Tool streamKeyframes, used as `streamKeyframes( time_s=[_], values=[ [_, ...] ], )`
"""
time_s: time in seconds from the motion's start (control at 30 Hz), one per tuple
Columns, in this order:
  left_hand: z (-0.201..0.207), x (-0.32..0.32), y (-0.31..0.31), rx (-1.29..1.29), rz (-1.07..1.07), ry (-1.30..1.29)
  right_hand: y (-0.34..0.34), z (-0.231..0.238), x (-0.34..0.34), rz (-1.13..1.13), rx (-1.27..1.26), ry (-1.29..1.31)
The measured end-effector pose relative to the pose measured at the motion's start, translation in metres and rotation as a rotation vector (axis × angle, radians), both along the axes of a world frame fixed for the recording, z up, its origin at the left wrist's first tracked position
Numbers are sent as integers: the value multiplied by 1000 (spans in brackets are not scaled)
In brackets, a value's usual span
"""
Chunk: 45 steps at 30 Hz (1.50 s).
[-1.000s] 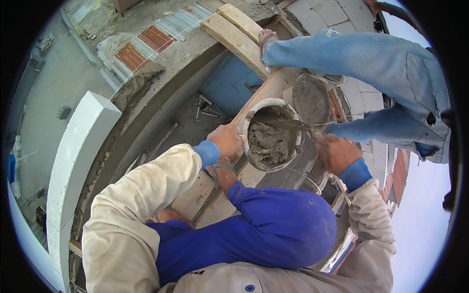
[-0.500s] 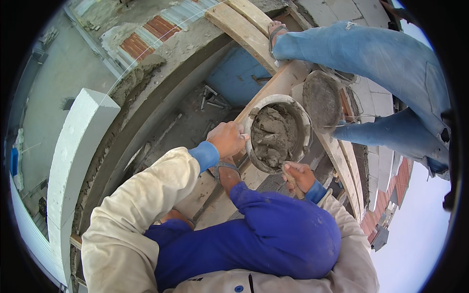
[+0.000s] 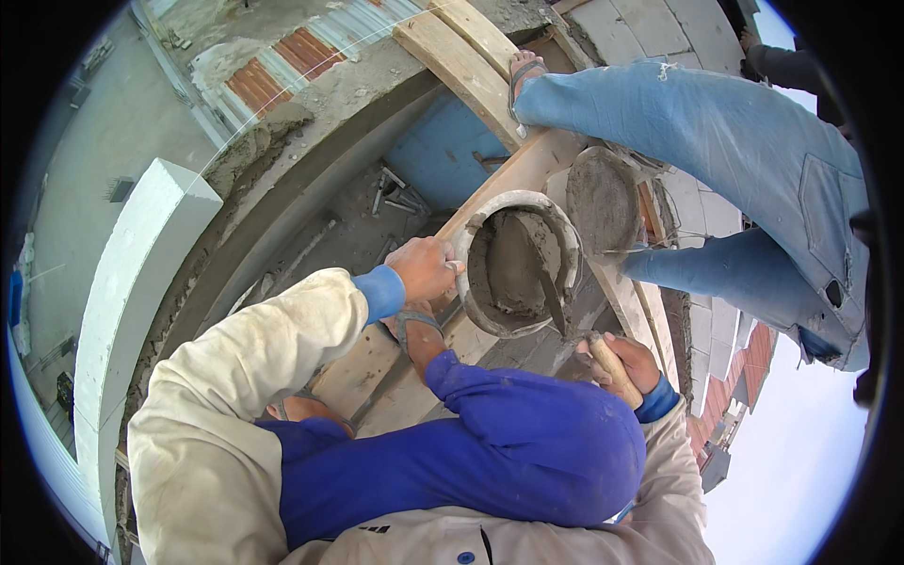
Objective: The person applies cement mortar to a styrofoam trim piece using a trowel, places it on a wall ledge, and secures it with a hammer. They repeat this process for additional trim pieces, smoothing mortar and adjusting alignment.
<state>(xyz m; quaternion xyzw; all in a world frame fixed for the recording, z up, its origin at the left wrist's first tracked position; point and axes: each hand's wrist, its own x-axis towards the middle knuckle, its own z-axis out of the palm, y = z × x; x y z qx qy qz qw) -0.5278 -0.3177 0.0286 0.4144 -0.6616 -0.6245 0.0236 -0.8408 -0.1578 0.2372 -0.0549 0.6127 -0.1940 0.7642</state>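
Note:
A round bucket of wet grey mortar stands in front of me, its rim crusted pale. My left hand is closed on the near-left side of that rim. The fingers of my right hand wrap round the wooden handle of a trowel. Its mortar-coated blade reaches over the right rim into the bucket, edge turned up, beside a smoothed face of mortar. Where the blade's tip ends in the mortar is hard to make out.
A second mortar-filled container sits just beyond the bucket. Another person in torn jeans stands at the right, one sandalled foot on the wooden planks. A deep opening lies at left, bordered by a curved concrete edge and pale blocks.
My right hand has moved right and back from the bucket, and the trowel's blade now shows. The lumpy mortar has become smoother on one face. My left hand keeps its hold on the rim.

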Motion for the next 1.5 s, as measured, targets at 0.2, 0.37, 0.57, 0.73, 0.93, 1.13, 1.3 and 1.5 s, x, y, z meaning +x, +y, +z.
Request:
streamKeyframes(
  time_s=[0.2, 0.37, 0.57, 0.73, 0.93, 1.13, 1.3, 1.5],
  values=[
    [-7, -5, 0, -74, -57, 22, -53, 11, 21, 1335, -521, 1201],
    [-5, -7, 2, -126, -21, -74, -65, -86, 67, 1524, -590, 1156],
    [-5, -3, 0, 38, -18, -50, -75, 56, 14, 1741, -713, 1339],
    [-3, -7, 0, -124, -42, -62, -65, 2, 20, 1568, -586, 1415],
    [-4, -5, 1, -102, -48, -82, -49, -14, 35, 1539, -604, 1370],
    [-6, -4, 0, -49, -50, -25, -30, 40, -31, 1379, -382, 1551],
    [-4, -1, 3, -54, 7, 27, 69, -22, 5, 758, -50, 1468],
    [-7, -2, 5, -25, 1, 29, 45, -4, 39, 719, -561, 1408]
  ],
)
